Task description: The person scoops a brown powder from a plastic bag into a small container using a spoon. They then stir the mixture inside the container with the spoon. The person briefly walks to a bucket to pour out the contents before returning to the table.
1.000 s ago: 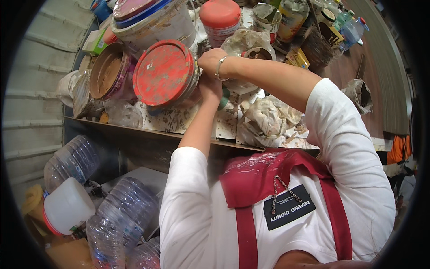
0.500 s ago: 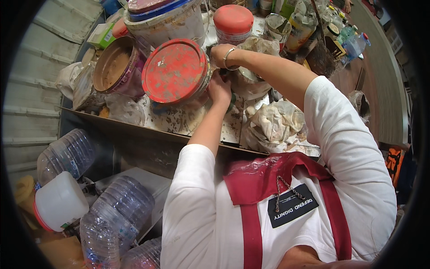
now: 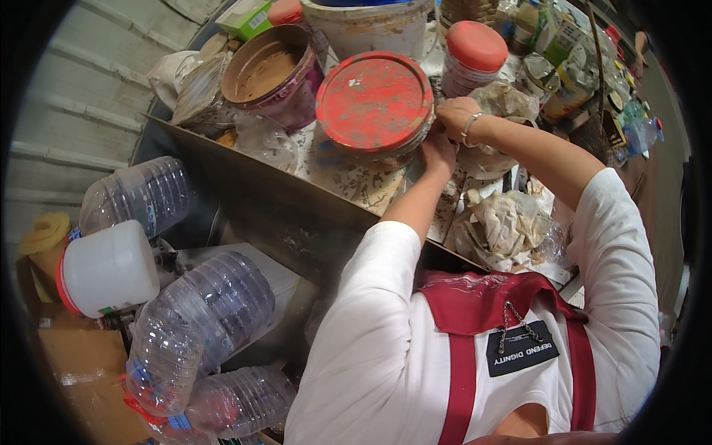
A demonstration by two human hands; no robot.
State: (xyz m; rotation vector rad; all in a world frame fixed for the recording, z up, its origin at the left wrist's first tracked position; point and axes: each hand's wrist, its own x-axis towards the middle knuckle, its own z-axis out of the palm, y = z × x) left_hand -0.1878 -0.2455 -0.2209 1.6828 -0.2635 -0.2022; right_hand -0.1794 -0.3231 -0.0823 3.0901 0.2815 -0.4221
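Observation:
A paint-smeared bucket with a red lid [image 3: 374, 100] stands on a cluttered, stained table [image 3: 348, 185]. Both my hands are at the bucket's right side. My left hand [image 3: 439, 153] presses against its wall just under the lid, fingers curled. My right hand [image 3: 452, 115], a bracelet on its wrist, grips the lid's rim just above the left hand. The fingertips of both hands are hidden against the bucket. I wear a white shirt and a red apron.
Behind the bucket stand an open brown-stained tub [image 3: 271, 70], a big white bucket [image 3: 371, 26] and a red-capped jar [image 3: 475, 55]. Crumpled paper and plastic [image 3: 504, 222] lie to the right. Below the table edge lie clear plastic bottles [image 3: 200, 319] and a white jug [image 3: 107, 267].
The view has shifted, so the bucket now sits further right in the picture. Both hands stay at the bucket's right rim; the right hand has slid slightly along the lid edge.

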